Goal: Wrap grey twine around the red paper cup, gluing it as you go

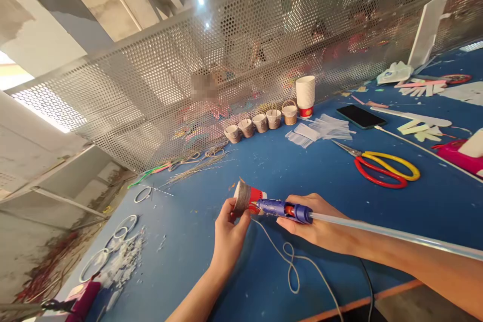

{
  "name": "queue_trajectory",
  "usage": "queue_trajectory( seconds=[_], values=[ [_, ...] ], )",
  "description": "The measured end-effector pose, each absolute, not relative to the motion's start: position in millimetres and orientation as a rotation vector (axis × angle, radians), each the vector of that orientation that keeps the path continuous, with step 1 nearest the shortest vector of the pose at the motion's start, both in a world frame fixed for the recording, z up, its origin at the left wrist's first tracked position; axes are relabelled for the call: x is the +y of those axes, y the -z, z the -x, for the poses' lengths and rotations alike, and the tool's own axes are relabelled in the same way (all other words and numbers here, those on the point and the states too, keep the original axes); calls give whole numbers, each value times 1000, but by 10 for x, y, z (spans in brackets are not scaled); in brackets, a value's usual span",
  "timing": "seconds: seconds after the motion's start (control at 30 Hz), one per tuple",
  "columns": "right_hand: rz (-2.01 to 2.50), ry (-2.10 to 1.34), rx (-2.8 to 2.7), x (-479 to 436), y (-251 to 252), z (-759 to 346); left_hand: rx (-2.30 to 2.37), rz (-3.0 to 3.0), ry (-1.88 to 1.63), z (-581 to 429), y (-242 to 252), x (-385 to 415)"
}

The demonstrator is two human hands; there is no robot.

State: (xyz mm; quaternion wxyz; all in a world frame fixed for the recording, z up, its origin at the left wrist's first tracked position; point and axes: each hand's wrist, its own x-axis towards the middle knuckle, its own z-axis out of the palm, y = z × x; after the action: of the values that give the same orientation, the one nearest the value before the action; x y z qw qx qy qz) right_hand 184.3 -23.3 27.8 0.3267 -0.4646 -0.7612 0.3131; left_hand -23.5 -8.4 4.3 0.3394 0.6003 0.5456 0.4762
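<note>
My left hand (231,234) is closed around a small red and white paper cup (257,195), which lies on its side. Grey cord (242,196) is wound about part of the cup, and its loose tail (292,264) loops down over the blue tabletop. In my right hand (320,224) is a blue hot glue gun (279,209), with a long clear glue stick (385,234) sticking out of its back. The gun's nozzle is at the cup beside the wound cord; whether it touches cannot be made out. My right fingers are partly hidden behind the gun.
Several small cord-wrapped cups (273,118) line the perforated metal screen (162,100), beside stacked paper cups (305,93). Scissors (381,168), a phone (361,116) and white strips (320,130) lie to the right. Rings (94,264) and white scraps (123,261) are left.
</note>
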Motion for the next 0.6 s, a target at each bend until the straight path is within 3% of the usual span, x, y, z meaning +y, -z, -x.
queue_trajectory(
  seconds=[0.6],
  values=[
    [1137, -557, -2098, -225, -155, -1814, 1414, -1630, -1223, 220, -63, -104]
  ],
)
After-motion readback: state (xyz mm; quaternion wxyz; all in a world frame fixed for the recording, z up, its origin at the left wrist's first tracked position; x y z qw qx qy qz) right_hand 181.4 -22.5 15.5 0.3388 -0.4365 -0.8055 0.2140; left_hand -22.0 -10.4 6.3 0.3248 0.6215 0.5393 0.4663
